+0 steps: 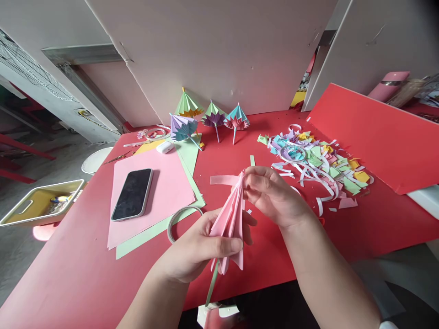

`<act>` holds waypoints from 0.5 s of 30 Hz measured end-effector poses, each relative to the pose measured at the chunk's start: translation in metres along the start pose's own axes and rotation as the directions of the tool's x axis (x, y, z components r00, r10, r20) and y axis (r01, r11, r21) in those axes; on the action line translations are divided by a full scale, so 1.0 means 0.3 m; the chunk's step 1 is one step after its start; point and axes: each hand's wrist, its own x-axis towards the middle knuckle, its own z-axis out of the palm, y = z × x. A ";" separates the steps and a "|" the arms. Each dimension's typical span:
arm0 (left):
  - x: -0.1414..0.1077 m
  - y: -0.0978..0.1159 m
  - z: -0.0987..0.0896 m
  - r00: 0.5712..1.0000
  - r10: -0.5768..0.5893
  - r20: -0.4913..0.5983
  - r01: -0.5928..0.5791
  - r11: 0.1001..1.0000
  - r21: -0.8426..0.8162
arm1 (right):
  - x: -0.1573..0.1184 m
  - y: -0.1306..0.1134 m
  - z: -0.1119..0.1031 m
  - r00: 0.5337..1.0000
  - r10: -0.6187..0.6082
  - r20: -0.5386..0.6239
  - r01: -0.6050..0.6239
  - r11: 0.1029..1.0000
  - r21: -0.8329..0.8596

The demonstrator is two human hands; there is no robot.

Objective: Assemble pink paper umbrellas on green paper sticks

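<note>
A pleated pink paper umbrella point(228, 219), folded nearly closed with its tip up, is held above the front of the red table. My left hand point(206, 242) wraps round its lower folds, thumb across the front. At the tip, the fingers of my right hand point(270, 192) pinch the paper where a pink paper strip point(222, 180) sticks out to the left. Below the folds a green paper stick point(212, 283) points down. Near my left wrist lies a roll of tape point(173, 224), partly hidden by that hand.
Several finished paper umbrellas point(214, 116) stand at the back of the red table point(85, 242). A phone point(132, 194) rests on pink paper point(171, 176) over green sheets, with a white case point(165, 147) nearby. Paper scraps point(318, 157) pile up before a red board point(370, 137). A bin point(20, 194) stands left.
</note>
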 end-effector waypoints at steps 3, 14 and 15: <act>-0.001 0.003 0.002 1.000 -0.004 -0.017 0.003 1.000 -0.017 | 0.000 0.000 0.000 0.999 -0.027 0.047 0.027 1.000 -0.006; 0.007 -0.015 -0.001 1.000 0.019 -0.001 -0.019 0.996 -0.081 | 0.017 0.025 0.000 0.989 -0.091 -0.115 0.088 0.995 -0.037; 0.007 -0.018 -0.003 1.000 0.018 0.000 -0.018 0.997 -0.080 | 0.017 0.026 0.002 0.989 -0.088 -0.117 0.085 0.996 -0.033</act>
